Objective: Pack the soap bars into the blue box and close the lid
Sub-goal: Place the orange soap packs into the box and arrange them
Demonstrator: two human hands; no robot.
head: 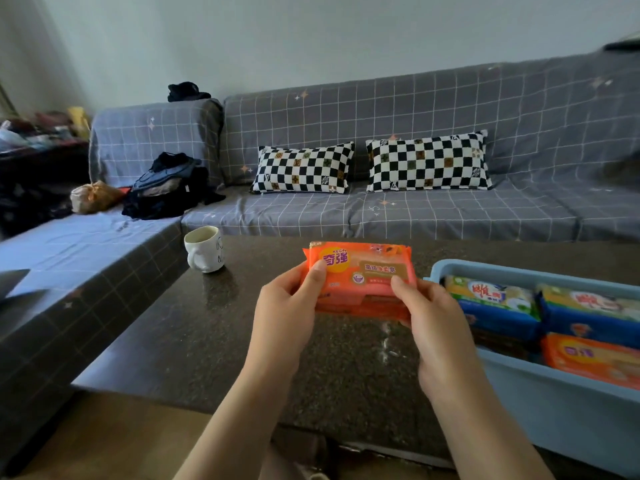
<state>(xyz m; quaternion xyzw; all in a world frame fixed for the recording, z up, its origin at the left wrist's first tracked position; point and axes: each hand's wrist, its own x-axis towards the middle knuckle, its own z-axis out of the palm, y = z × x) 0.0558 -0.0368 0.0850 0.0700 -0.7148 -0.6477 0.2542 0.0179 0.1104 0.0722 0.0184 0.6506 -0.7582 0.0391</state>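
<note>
Both hands, the left hand (284, 306) and the right hand (429, 313), grip an orange soap pack (363, 271) above the dark surface (214, 327). The blue box (540, 403), at three o'clock from it, stands open, holding blue-and-yellow soap bars (498, 299) and an orange bar (588, 358).

You have an orange plastic-wrapped soap bar pack (360, 271) lifted above the dark speckled stone table (214, 327), label facing you, tilted slightly, gripped at both short ends. At 3 o'clock from it sits the light blue plastic box (554, 403), open, no lid visible. Inside it, two yellow-and-blue wrapped soap bars (495, 299) lie side by side along the far wall, and one orange wrapped soap bar (592, 362) lies nearer you at the box's 5 o'clock corner.
</note>
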